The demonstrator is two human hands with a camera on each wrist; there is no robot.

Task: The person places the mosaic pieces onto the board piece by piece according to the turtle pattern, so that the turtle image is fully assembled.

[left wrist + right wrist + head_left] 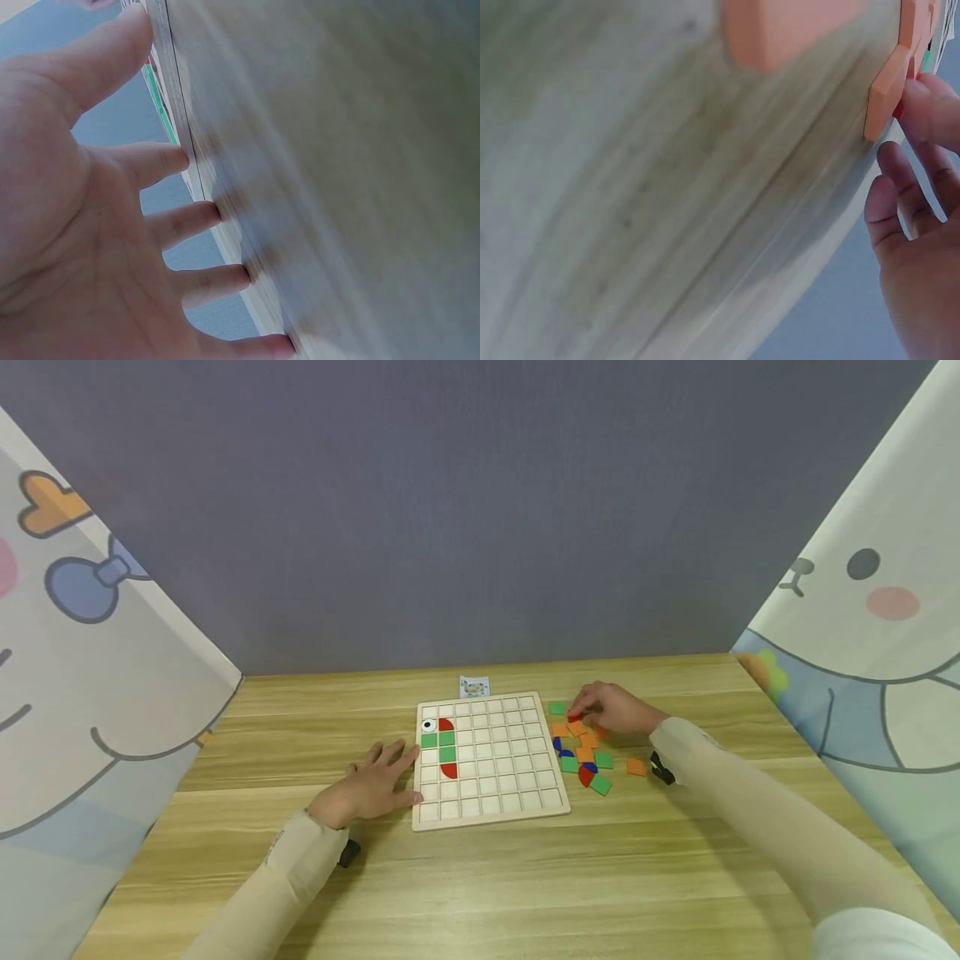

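Note:
A square wooden grid board lies on the table. Its left columns hold a white tile with a black eye dot, green square tiles and two red quarter-round tiles. Spread fingers of my left hand rest at the board's left edge; the left wrist view shows its fingertips on the tabletop. To the right of the board, my right hand pinches a red tile at the far side of a loose pile. An orange tile lies by its thumb in the right wrist view.
Orange, green, blue and red tiles lie in a loose pile along the board's right edge. One orange tile sits apart near the right wrist. A small printed card lies behind the board, before a grey panel.

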